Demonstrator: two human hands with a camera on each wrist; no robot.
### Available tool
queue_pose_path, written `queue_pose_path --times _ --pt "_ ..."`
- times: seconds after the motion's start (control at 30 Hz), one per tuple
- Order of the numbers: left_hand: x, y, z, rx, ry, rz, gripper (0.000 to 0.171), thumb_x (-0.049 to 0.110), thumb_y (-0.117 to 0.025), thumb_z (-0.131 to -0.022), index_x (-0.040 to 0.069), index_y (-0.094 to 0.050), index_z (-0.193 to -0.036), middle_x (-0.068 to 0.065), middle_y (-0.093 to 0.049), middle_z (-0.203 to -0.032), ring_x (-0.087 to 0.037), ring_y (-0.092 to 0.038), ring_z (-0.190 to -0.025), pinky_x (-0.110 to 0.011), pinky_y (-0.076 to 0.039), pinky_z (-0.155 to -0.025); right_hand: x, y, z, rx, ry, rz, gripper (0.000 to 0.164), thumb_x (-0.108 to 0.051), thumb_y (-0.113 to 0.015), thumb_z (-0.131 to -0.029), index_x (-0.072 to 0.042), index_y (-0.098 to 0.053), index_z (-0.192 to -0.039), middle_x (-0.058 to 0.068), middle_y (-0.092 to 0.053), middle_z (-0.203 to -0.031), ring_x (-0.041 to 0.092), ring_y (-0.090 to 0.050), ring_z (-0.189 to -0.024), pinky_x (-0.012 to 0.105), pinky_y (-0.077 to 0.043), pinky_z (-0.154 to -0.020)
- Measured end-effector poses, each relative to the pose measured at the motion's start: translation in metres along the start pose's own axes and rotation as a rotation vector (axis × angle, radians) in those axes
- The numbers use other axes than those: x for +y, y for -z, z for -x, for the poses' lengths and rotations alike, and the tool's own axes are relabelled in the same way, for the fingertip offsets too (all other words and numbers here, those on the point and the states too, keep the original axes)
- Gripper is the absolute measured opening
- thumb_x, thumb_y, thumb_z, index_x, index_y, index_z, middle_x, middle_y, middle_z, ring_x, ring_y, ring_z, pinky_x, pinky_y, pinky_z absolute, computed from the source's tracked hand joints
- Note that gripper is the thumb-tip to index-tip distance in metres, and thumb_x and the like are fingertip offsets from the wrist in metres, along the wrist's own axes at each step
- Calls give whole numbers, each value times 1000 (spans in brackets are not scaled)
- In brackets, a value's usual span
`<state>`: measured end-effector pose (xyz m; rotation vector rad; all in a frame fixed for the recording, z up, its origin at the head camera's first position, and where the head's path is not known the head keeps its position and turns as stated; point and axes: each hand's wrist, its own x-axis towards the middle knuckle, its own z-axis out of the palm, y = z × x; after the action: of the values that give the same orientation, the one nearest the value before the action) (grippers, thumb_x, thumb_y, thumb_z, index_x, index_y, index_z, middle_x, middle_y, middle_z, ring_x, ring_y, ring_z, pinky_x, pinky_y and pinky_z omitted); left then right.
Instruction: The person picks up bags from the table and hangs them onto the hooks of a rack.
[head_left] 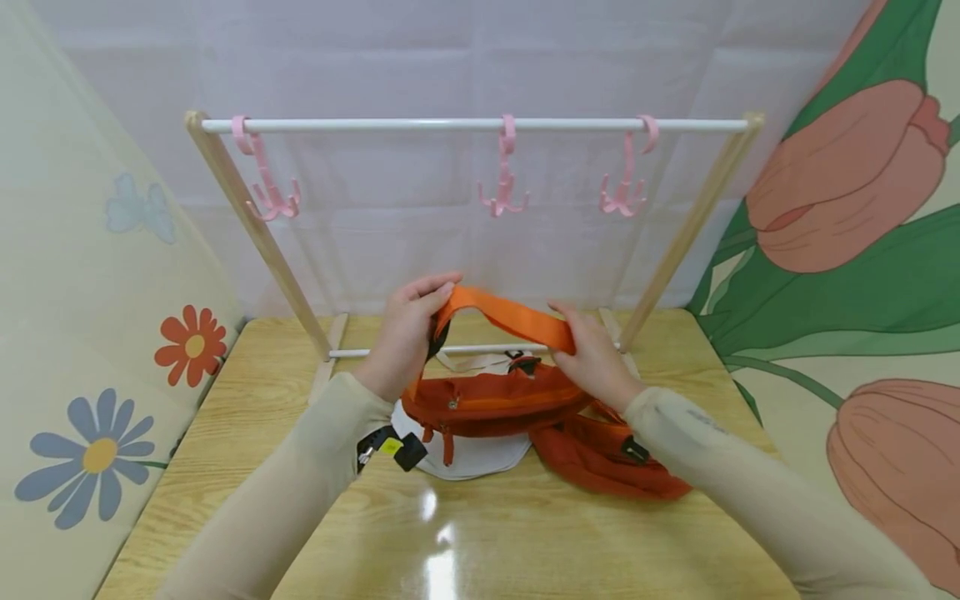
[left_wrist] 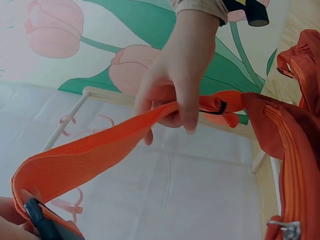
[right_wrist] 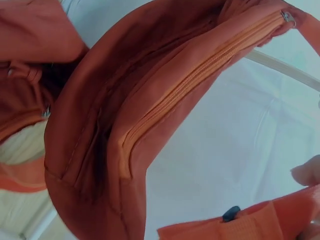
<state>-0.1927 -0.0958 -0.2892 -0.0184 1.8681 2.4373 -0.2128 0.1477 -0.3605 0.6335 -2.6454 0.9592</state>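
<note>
Left grip [head_left: 405, 333] and right grip [head_left: 592, 352] hold bright-orange webbing strap [head_left: 512, 314] of red-orange fabric waist bag [head_left: 502, 400] over glossy wood-grain tabletop [head_left: 600, 542].

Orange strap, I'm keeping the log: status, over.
Left hand, right hand gripping orange strap. Red bag attached, below. Possible snag: second red bag, close right.
</note>
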Motion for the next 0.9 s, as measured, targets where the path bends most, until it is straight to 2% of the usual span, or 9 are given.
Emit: queue_pose_path --times 0.13,0.23,0.37,0.43,0.5,0.6,0.7,0.8,0.9 --pt "-2 6 0 15 38 13 39 5 -46 -105 -11 -51 -139 -6 -59 -122 -2 -60 -77 -15 -50 -72 0 9 2 -9 20 23 60 9 -67 -78 11 -52 -135 32 -59 -131 48 -52 -113 58 -38 -102" --pt "-6 12 -1 19 58 20 37 2 -47 -103 -13 -53 -136 1 -65 -102 -1 -60 -69 -14 -51 -67 0 16 3 -20 42 43 54 9 -67 -80 11 -54 -132 31 -62 -125 47 -53 -107 58 -39 -97" --pt "-12 26 -3 -40 62 -16 30 1 -50 -100 -12 -61 -125 8 -69 -81 -1 -62 -66 -15 -51 -66 1 25 5 -35 88 55 46 10 -66 -82 13 -57 -127 32 -63 -120 49 -57 -109 59 -44 -97" --pt "-14 33 -2 -92 62 -84 28 5 -54 -99 -8 -64 -122 9 -70 -85 -3 -64 -76 -18 -52 -75 1 30 5 -49 107 57 43 10 -65 -84 13 -57 -126 32 -63 -122 49 -58 -112 59 -45 -99" --pt "-16 38 -1 -154 54 -194 28 11 -59 -97 -2 -65 -121 6 -70 -96 -8 -64 -88 -22 -51 -85 0 35 4 -69 120 64 41 9 -64 -87 12 -58 -127 32 -63 -124 47 -60 -113 59 -46 -100" --pt "-18 43 3 -225 17 -404 34 21 -69 -93 5 -65 -123 -1 -65 -116 -17 -60 -103 -32 -48 -93 -1 43 3 -100 140 70 39 5 -64 -92 11 -58 -130 30 -64 -124 44 -63 -109 57 -49 -96" --pt "-19 43 5 -264 -35 -589 43 24 -79 -88 11 -64 -125 -5 -60 -131 -24 -57 -110 -40 -46 -97 -2 49 1 -120 158 77 37 1 -65 -94 10 -60 -129 28 -66 -122 42 -64 -106 56 -51 -93" --pt "-22 44 4 -284 -147 -723 48 21 -83 -84 11 -64 -128 -7 -59 -136 -26 -57 -114 -43 -47 -100 -2 54 -2 -126 178 74 34 -2 -66 -95 7 -64 -127 24 -69 -115 38 -65 -101 54 -51 -88" --pt "-25 45 3 -287 -279 -792 44 16 -82 -85 8 -67 -126 -9 -62 -131 -26 -57 -115 -44 -47 -100 0 58 -4 -89 234 60 29 0 -67 -93 5 -68 -122 21 -70 -109 36 -65 -96 53 -52 -84"
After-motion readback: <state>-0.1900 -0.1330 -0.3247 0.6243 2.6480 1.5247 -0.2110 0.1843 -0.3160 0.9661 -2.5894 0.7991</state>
